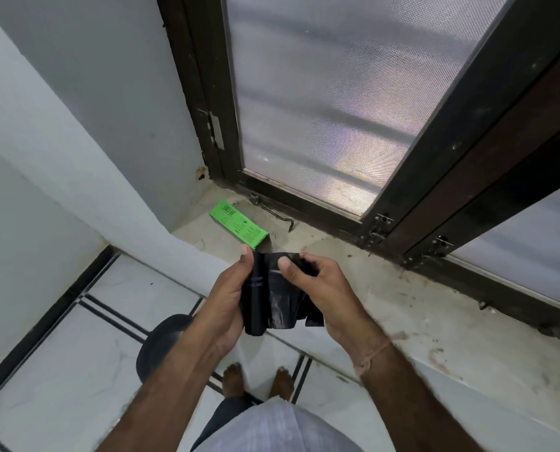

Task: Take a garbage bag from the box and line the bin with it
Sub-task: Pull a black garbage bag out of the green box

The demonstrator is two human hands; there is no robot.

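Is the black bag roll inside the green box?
No: both the left hand and the right hand hold the black bag roll, in front of the green box lying on the sill.

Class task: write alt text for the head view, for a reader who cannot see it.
The left hand grips a black plastic roll of garbage bags while the right hand pinches its unrolled end. A green cardboard box lies on the stone sill; a dark round bin stands below.
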